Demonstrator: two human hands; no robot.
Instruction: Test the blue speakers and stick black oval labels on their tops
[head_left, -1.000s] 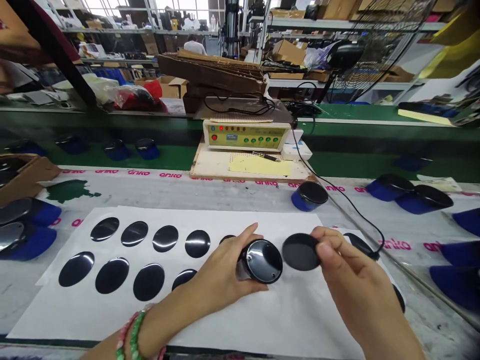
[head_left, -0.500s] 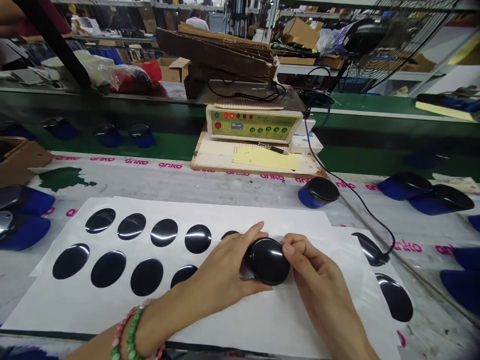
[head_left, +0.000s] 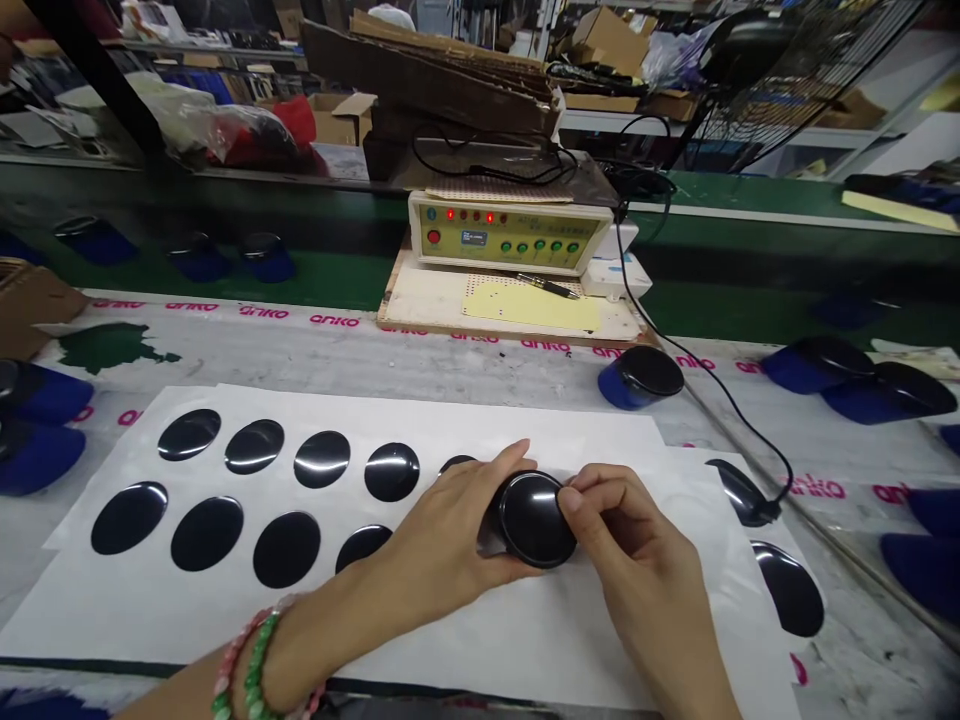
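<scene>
My left hand (head_left: 442, 530), with pink and green bead bracelets at the wrist, is wrapped round a round black-topped piece (head_left: 537, 518), thumb below and fingers behind it. At the piece's right rim, my right hand (head_left: 637, 550) pinches with thumb and forefinger; whatever lies between those fingertips is too small to make out. Beneath both hands lies a white sheet (head_left: 450, 655) bearing rows of glossy black discs (head_left: 286, 549). Part of one disc is hidden behind my left hand.
Blue pots with black tops stand behind at the right (head_left: 641, 378), at both sides and on the green conveyor (head_left: 337, 240). A control box (head_left: 510, 235) sits on a board with a pen (head_left: 547, 286). A black cable (head_left: 712, 375) runs down to the right.
The view has shifted slightly. My right thumb and forefinger have moved a little left over the rim of the black-topped piece. My left hand keeps its hold.
</scene>
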